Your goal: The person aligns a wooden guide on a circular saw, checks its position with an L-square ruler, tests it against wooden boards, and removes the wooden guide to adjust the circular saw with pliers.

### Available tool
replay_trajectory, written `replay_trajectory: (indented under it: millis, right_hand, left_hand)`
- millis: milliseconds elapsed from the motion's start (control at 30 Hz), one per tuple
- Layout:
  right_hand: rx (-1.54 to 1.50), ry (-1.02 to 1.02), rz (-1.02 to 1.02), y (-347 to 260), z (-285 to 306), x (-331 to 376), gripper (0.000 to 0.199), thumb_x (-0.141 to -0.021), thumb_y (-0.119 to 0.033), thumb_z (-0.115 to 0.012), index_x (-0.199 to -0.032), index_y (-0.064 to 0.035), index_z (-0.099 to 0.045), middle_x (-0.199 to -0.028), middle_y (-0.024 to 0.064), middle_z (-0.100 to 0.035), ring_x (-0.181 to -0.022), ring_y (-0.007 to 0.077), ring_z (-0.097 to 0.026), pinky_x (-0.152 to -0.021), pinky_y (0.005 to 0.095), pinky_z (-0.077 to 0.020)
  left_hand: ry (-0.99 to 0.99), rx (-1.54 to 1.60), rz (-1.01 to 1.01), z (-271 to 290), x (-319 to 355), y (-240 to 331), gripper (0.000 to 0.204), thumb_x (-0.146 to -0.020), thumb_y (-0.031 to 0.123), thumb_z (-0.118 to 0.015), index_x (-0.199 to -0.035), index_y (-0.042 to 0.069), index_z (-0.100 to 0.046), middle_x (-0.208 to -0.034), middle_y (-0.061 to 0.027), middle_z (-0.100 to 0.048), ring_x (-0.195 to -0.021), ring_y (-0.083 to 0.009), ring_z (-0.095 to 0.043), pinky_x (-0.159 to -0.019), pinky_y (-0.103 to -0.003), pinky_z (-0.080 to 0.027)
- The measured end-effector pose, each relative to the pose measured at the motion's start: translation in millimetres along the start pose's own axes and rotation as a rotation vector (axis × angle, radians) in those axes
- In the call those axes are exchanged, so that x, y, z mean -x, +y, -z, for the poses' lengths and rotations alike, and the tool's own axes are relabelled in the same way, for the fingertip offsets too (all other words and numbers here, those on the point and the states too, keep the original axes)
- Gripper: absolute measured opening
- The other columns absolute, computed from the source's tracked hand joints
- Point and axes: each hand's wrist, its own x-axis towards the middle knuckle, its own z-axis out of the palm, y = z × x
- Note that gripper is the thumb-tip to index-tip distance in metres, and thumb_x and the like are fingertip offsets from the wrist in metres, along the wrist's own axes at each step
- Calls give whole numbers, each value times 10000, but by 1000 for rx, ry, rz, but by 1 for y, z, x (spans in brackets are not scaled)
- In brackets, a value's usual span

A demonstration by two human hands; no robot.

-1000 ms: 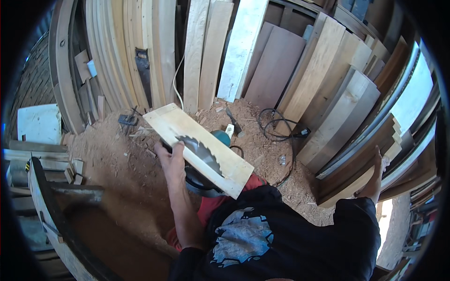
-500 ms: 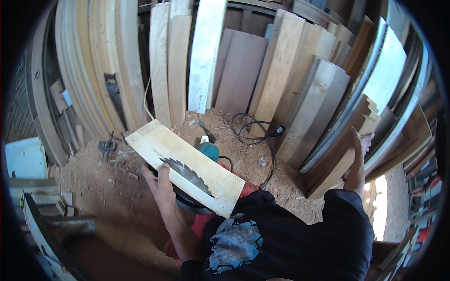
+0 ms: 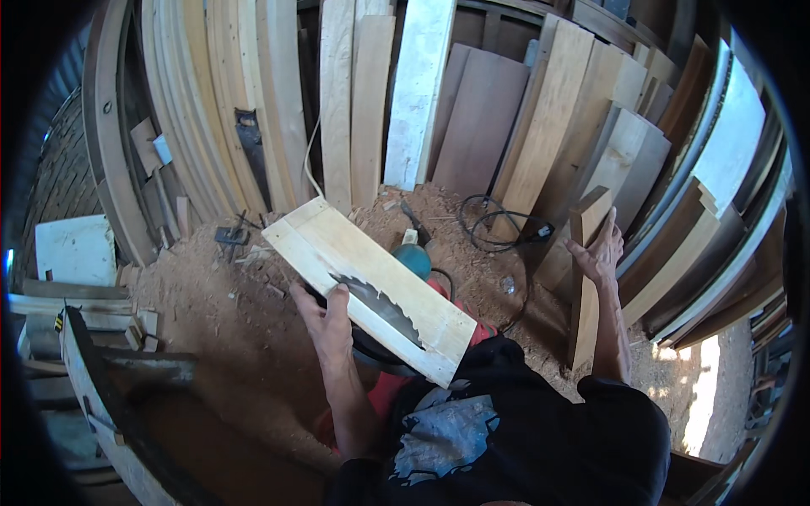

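Observation:
My left hand (image 3: 333, 325) grips the lower left edge of a pale wooden board (image 3: 396, 278), thumb on top. Through a slot in that board sticks the toothed blade (image 3: 380, 308) of an upturned circular saw. Its green motor housing (image 3: 412, 260) shows past the board's far edge, and the rest of the saw is mostly hidden beneath. Off to the right, my right hand (image 3: 599, 253) is closed around the upper part of a narrow wooden plank (image 3: 584, 329). The plank stands steeply, its lower end beside my black shirt, with its broad face partly behind my hand.
Boards (image 3: 354, 110) lean along the far wall, and more planks (image 3: 683, 261) lean at the right. A handsaw (image 3: 251, 143) hangs against the left boards. A black power cord (image 3: 498, 240) coils on the sawdust floor (image 3: 228, 312). A white panel (image 3: 76, 251) stands at the far left.
My right hand has brought the plank leftward, away from the leaning stack and closer to the saw. My left hand keeps its grip on the saw's board. The whole view has shifted.

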Motion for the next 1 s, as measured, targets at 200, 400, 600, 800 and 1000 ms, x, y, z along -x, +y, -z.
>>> replay_trajectory:
  millis: [200,400,600,800,1000]
  right_hand:
    - [-510,-90,359,-70,8,-41,1275,-637,-470,-867,-1546,60,-147,-1346,337,-482,-1256,429,-509,-1066,459,-410]
    - [-967,-230,430,-131,72,-68,1047,-696,-370,-855,-1457,109,-319,-1341,250,-549,-1265,325,-526,-1084,407,-394]
    - [-1173,-227,473,-167,65,-98,685,-753,-360,-811,-1234,54,-553,-1054,121,-636,-978,201,-605,-864,362,-493]
    - [-1354,-350,398,-166,-31,-125,709,-754,-328,-806,-1284,51,-525,-1136,119,-629,-1055,216,-596,-946,373,-469]
    - [-1539,-442,338,-154,-62,-142,551,-878,-242,-733,-1297,51,-528,-1164,115,-643,-1040,178,-614,-934,339,-490]
  left_hand:
    - [37,5,-4,18,2,4,559,-831,54,-596,-1324,-68,-365,-1207,-183,-502,-1095,-223,-501,-965,-352,-425]
    - [121,-90,-71,32,2,1,575,-816,62,-596,-1323,-68,-359,-1194,-180,-498,-1074,-221,-503,-959,-358,-429]
    - [173,-96,-44,39,-1,-7,573,-810,63,-595,-1319,-68,-367,-1200,-179,-490,-1093,-223,-493,-980,-365,-415]
    - [195,-111,-29,37,-4,-8,585,-804,56,-589,-1332,-63,-369,-1213,-170,-486,-1115,-224,-484,-1005,-370,-401]
    - [227,-76,11,39,-8,-9,591,-786,40,-582,-1333,-52,-378,-1231,-165,-481,-1133,-229,-482,-1029,-377,-389]
